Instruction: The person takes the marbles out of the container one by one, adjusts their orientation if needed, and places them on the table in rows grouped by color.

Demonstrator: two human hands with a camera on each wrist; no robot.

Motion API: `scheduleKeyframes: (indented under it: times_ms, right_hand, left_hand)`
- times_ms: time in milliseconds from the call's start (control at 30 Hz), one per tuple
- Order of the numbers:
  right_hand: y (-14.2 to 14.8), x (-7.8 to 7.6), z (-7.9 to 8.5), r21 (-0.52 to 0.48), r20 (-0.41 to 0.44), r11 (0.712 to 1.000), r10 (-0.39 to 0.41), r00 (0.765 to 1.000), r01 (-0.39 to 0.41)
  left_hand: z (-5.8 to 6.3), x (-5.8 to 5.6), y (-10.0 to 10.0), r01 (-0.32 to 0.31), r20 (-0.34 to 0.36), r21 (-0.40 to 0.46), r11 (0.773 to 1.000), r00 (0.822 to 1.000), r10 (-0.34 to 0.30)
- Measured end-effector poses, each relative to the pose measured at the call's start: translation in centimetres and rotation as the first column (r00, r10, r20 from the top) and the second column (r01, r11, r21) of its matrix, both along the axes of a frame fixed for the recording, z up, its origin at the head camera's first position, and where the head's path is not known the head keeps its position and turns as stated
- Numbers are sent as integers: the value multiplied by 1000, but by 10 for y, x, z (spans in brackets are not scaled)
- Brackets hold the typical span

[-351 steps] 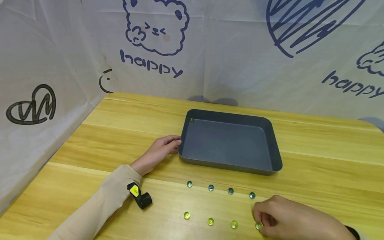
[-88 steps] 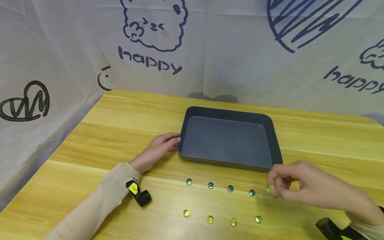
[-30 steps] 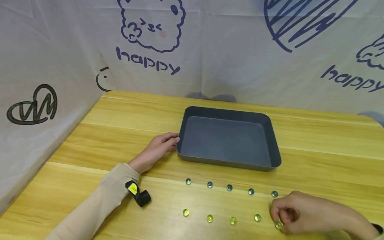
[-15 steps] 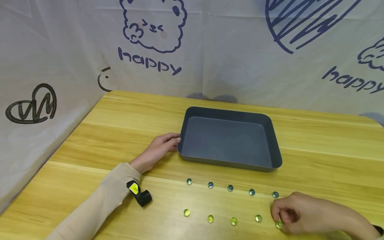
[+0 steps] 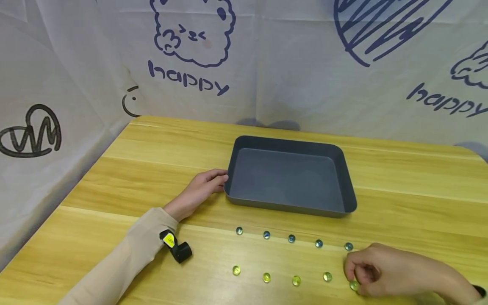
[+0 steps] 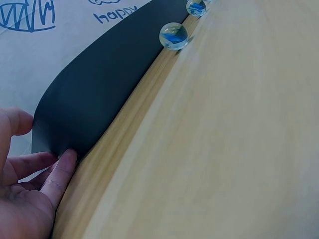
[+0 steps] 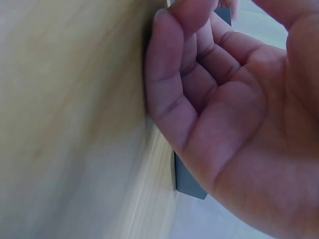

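Note:
My left hand rests against the left wall of a dark grey rectangular tray; in the left wrist view its fingertips touch the wall. Thumb and fingers of my right hand pinch a yellow-green marble, low at the table, at the right end of a row. That row holds more yellow-green marbles, among them one just left of the hand. Behind it lies a row of blue marbles, the rightmost blue marble close to my right knuckles. In the right wrist view the curled fingers hide the pinched marble.
The wood-grain table carries everything. White cloth with drawings hangs behind it and along the left side. A black wrist camera sticks out from my left sleeve.
A yellow-green marble seen earlier in the tray's back left corner is gone from there. My right hand carried a marble past the tray's front right corner down to the row's right end.

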State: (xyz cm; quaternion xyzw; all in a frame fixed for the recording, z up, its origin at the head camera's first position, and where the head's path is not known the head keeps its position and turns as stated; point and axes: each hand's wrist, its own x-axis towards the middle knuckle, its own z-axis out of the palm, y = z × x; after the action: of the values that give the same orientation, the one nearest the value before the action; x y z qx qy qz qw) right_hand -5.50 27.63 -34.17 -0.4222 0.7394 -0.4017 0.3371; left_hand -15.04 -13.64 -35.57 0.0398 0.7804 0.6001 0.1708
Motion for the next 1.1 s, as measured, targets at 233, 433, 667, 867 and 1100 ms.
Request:
scheduleKeyframes:
  times_ms: [233,433,667,867,1100]
  right_hand:
    - [1,0,0,-17,65,1000,-4,998,5]
    - [0,0,0,-4,79,1000,-23,997,23]
    - [0,0,0,-5,111,999,-38,993,38]
    - [1,0,0,2,120,999,-50,992,50]
    - [4,0,-2,-3,90,999,-48,995,48]
  left_hand:
    - [0,0,0,1,2,3,1000,1000,-1]
    - [-1,-1,-1,6,-5,-4,1000,1000,-6]
    - [-2,-1,-2,6,-6,-3,1000,1000,-6]
    - [-3,-2,-2,4,-9,-1,1000,1000,-4]
    - [-4,-2,-1,12,-15,22,1000,1000,-12]
